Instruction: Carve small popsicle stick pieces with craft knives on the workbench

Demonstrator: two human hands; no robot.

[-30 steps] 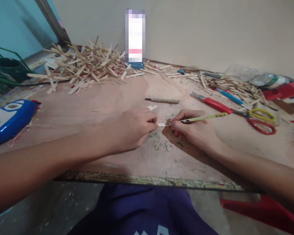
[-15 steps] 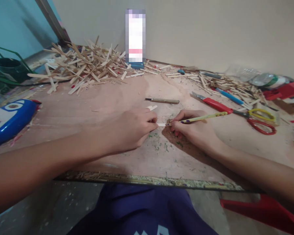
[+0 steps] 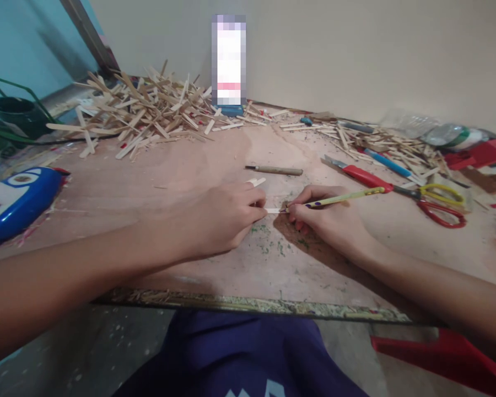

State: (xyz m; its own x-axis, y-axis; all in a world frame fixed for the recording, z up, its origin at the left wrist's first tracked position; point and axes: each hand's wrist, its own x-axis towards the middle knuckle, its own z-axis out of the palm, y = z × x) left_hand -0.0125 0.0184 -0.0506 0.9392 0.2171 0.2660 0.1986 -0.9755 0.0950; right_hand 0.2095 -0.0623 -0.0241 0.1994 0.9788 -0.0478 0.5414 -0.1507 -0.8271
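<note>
My left hand [image 3: 231, 214] is closed on a pale wooden craft stick [image 3: 273, 210], pressing it to the table; its end sticks out past the fingertips toward the right. In my right hand [image 3: 320, 215] a yellow pencil [image 3: 339, 199] with dark spots is pinched, its tip at the stick's end. Another pale stick end [image 3: 259, 181] pokes out behind my left fingers; most of it is hidden. Just beyond the hands lies a wooden-handled carving tool [image 3: 279, 170]. Green specks dot the tabletop [image 3: 215, 275] below the fingers.
A heap of craft sticks [image 3: 149, 110] covers the back left. A propped phone [image 3: 228, 60] leans at the wall. To the right lie a red-handled knife [image 3: 366, 177], scissors [image 3: 440, 201], a blue cutter [image 3: 386, 162] and a plastic bottle [image 3: 454, 135]. A blue-and-white object [image 3: 25, 204] sits left.
</note>
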